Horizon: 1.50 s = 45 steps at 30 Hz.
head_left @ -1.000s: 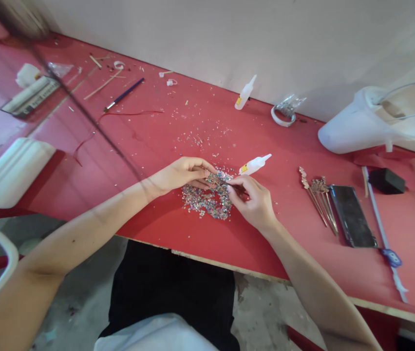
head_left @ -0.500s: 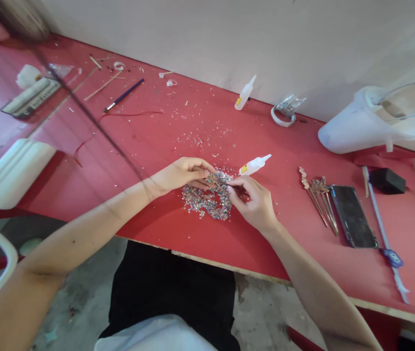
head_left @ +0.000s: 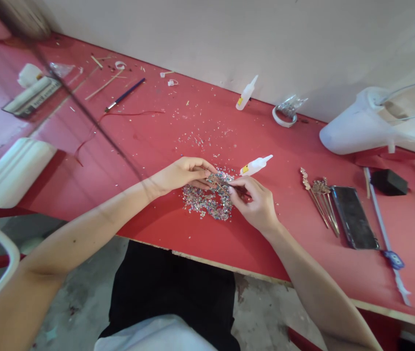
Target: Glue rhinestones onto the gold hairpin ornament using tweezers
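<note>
Over a glittering heap of bits (head_left: 209,204) on the red table (head_left: 178,229), the left hand (head_left: 187,173) pinches a small coppery piece (head_left: 215,181), while the right hand (head_left: 256,201) pinches a thin dark tool (head_left: 226,184) pointing at it, 1 white bottle (head_left: 254,166) lying near.

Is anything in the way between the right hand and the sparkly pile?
Nothing visible: the right hand holds a thin dark tool that points over the sparkly pile. The nearby white bottle lies beyond the hand, not between.

You are facing a table (head_left: 171,233), a heap of bits (head_left: 219,209) lying before you, a bottle (head_left: 253,166) resting behind it; hairpins (head_left: 320,187) and a phone (head_left: 354,218) are lying right, a paintbrush (head_left: 126,94) back left.
</note>
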Each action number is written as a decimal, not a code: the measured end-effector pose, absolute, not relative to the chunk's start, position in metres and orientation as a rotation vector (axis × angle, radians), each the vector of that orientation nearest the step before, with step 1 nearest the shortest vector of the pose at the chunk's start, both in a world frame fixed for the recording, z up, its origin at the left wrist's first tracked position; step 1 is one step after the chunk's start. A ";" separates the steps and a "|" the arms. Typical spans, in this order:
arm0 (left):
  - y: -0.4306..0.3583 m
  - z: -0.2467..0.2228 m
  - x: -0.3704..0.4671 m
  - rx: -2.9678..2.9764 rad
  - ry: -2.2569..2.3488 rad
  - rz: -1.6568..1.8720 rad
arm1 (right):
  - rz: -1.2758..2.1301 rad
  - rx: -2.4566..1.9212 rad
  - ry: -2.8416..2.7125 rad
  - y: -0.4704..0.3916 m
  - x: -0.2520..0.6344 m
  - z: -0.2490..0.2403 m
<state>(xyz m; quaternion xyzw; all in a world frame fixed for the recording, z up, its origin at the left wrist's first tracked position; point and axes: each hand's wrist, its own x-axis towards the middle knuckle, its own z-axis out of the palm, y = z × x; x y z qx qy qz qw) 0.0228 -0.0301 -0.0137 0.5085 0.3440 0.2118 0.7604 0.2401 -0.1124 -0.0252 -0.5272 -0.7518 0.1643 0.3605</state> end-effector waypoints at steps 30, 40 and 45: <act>-0.030 -0.015 0.023 1.107 0.733 0.443 | 0.406 -1.344 -1.951 -0.112 0.240 -0.026; -0.030 -0.016 0.022 1.114 0.720 0.442 | 0.395 -1.349 -1.961 -0.112 0.240 -0.026; -0.030 -0.016 0.022 1.117 0.706 0.456 | 0.386 -1.332 -1.968 -0.112 0.241 -0.027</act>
